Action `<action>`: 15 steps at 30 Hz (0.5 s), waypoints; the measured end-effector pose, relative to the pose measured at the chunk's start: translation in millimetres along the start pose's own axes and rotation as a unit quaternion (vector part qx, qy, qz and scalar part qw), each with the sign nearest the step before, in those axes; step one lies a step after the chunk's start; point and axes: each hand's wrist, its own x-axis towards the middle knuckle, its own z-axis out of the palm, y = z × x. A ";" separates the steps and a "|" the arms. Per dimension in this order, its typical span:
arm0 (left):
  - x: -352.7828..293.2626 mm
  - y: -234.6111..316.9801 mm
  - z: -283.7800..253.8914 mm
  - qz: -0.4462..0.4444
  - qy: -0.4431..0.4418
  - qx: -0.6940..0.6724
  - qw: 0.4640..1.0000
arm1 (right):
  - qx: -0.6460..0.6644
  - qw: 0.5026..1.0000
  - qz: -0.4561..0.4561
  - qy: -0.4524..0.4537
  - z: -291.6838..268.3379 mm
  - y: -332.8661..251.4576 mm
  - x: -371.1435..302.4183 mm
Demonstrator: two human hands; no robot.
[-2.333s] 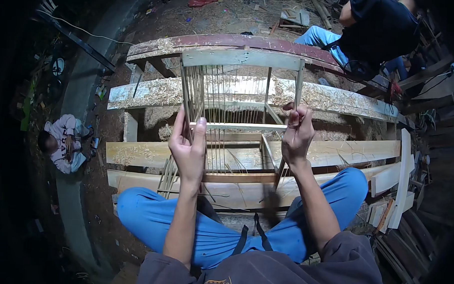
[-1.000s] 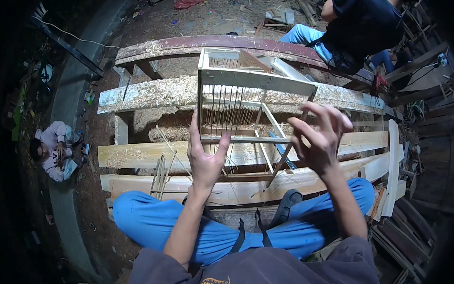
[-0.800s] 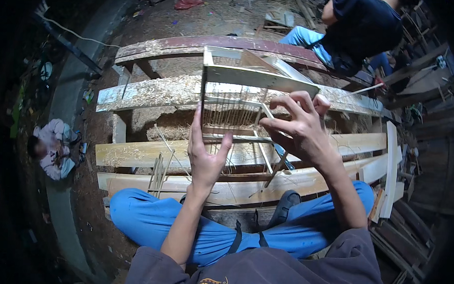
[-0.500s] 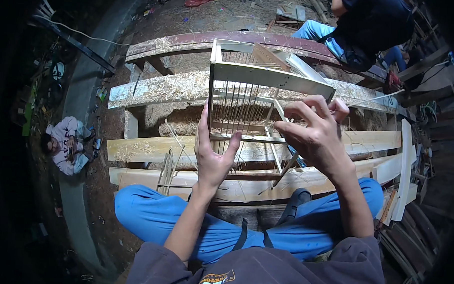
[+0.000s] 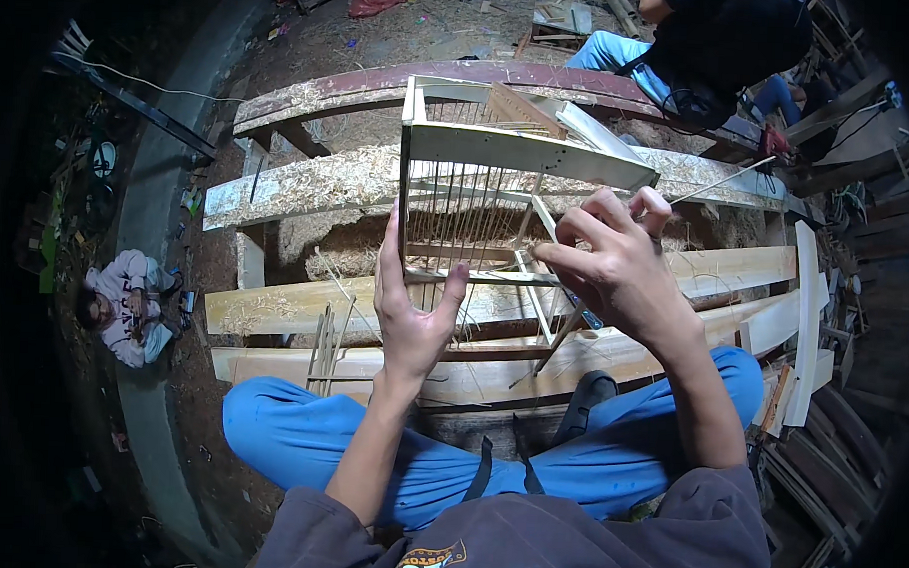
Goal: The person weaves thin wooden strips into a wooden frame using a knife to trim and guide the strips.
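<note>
A wooden cage-like frame (image 5: 524, 153), with rows of thin upright rods (image 5: 464, 209) between pale boards and slats, stands tilted before me. My left hand (image 5: 413, 328) grips its lower left corner, the fingers along the outer left side and the thumb over the bottom slat (image 5: 505, 278). Close to the frame's right side, my right hand (image 5: 625, 275) is closed with bent fingers. A thin stick (image 5: 723, 180) runs out from its fingers to the upper right. The stick's other end is hidden by the hand.
Long planks (image 5: 304, 304) form a slatted bench, its far boards strewn with wood shavings (image 5: 348, 175). Several thin sticks (image 5: 322, 349) lie at the left. A person in dark clothing (image 5: 733, 53) sits at the far right; another person (image 5: 128, 308) crouches at the left. Scrap boards (image 5: 805, 326) lean at right.
The stick in my right hand points more steeply upward. The whole view has shifted slightly, while my left hand keeps its hold on the frame.
</note>
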 end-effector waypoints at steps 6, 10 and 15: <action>-1.8 -0.5 -1.6 0.011 -0.006 0.012 1.000 | -0.010 1.000 -0.002 -0.023 -3.3 0.7 1.7; -2.4 -1.8 -1.4 0.012 -0.008 0.014 1.000 | -0.030 0.999 -0.001 -0.027 -2.0 -0.1 2.0; -4.1 0.7 0.1 -0.021 -0.022 -0.018 0.999 | -0.051 0.998 -0.020 -0.005 -0.2 -9.7 1.8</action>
